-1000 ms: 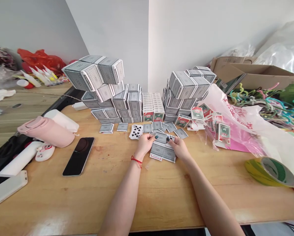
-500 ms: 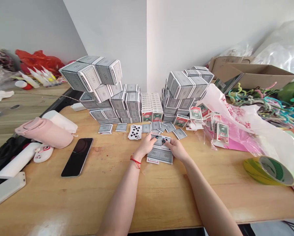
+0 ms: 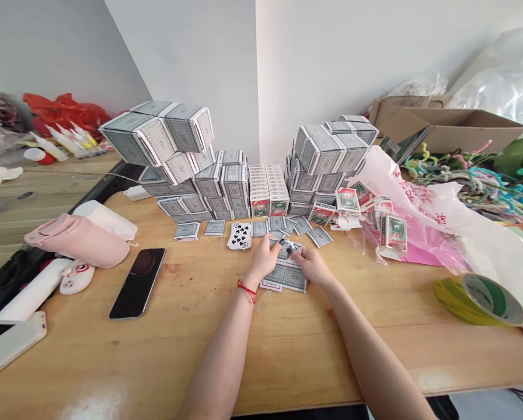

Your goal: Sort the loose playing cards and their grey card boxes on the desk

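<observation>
Between my hands is a playing card (image 3: 285, 249), partly showing its patterned back and a white face corner. My left hand (image 3: 265, 256) is closed on its left part, with a red cord bracelet at the wrist. My right hand (image 3: 314, 265) pinches its right end. Just below, other patterned cards (image 3: 288, 276) lie on the table, one white face edge sticking out. Beyond my hands sit a face-up ten of spades (image 3: 239, 235) and several small folded cards (image 3: 302, 226). Fingers hide part of the held card.
Folded-card blocks are stacked at left (image 3: 178, 157) and right (image 3: 327, 157), with card boxes (image 3: 268, 189) between them. A phone (image 3: 138, 283) and pink bottle (image 3: 82, 242) lie left. At right are a tape roll (image 3: 480, 299), plastic bag (image 3: 432, 216) and cardboard box (image 3: 458, 125).
My left hand has shifted slightly right along the card, and its wrist has turned a little. My right hand stays nearly in place. The view has moved slightly.
</observation>
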Action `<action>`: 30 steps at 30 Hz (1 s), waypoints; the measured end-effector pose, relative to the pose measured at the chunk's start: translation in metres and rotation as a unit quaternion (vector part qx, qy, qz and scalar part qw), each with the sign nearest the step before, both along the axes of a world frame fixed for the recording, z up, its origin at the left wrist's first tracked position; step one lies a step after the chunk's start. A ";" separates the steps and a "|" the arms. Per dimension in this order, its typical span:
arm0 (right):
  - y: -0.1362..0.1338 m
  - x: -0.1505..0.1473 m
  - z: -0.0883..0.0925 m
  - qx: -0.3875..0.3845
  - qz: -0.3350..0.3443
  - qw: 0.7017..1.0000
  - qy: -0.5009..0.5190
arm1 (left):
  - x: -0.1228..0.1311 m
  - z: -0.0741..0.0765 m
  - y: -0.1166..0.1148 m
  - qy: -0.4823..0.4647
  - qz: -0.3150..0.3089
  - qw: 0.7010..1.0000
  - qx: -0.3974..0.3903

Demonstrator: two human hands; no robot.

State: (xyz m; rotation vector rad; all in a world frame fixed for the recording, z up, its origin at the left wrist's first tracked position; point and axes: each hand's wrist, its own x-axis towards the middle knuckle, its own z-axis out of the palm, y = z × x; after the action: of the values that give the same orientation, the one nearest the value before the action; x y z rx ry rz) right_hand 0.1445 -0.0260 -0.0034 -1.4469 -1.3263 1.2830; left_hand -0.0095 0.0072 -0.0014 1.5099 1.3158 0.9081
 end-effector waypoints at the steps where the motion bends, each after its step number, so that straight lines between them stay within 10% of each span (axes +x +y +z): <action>1: 0.000 0.001 0.002 -0.001 0.000 1.000 0.014 | 0.000 0.000 0.000 -0.004 0.000 1.000 0.009; 10: -0.001 0.016 0.018 -0.090 0.035 0.950 0.296 | -0.008 0.009 0.002 -0.030 -0.007 1.000 0.005; 30: 0.004 -0.005 0.008 -0.058 -0.011 0.979 0.197 | 0.001 0.018 -0.010 -0.187 -0.101 0.974 -0.084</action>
State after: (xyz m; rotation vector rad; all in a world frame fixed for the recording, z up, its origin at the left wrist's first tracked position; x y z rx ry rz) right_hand 0.1392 -0.0219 0.0049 -1.1974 -0.9837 1.5583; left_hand -0.0090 -0.0024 0.0163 1.2426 0.9231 0.8743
